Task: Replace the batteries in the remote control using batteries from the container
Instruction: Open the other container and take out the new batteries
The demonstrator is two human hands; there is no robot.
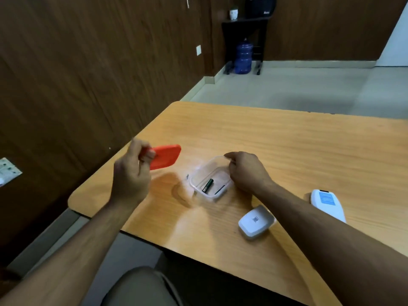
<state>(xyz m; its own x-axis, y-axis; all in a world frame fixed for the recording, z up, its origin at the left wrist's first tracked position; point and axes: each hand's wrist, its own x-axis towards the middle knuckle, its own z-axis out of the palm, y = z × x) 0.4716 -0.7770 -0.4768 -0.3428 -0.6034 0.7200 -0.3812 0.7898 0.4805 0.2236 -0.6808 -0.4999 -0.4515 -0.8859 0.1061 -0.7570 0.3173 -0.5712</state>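
The person's left hand is holding the red lid up off the table, its fingers curled round the lid's near-left end, out to the left of the container. The right hand is steadying that clear container, with curled fingertips pinching its far-right rim.

Inside the now uncovered container, a green battery is lying on the floor of the tub, its long axis running from near-left to far-right. A second, thinner dark shape is lying just to its right; it is probably another battery, but it is too faint to tell.

The battery is sitting just to the left of and slightly nearer than the right hand's fingers, so that hand is the closer one. It is also the one free to let go, since the left is occupied with the lid.

The remote control is lying to the right, partly hidden behind the right forearm, and its white battery cover is resting apart from it, nearer the table's edge.
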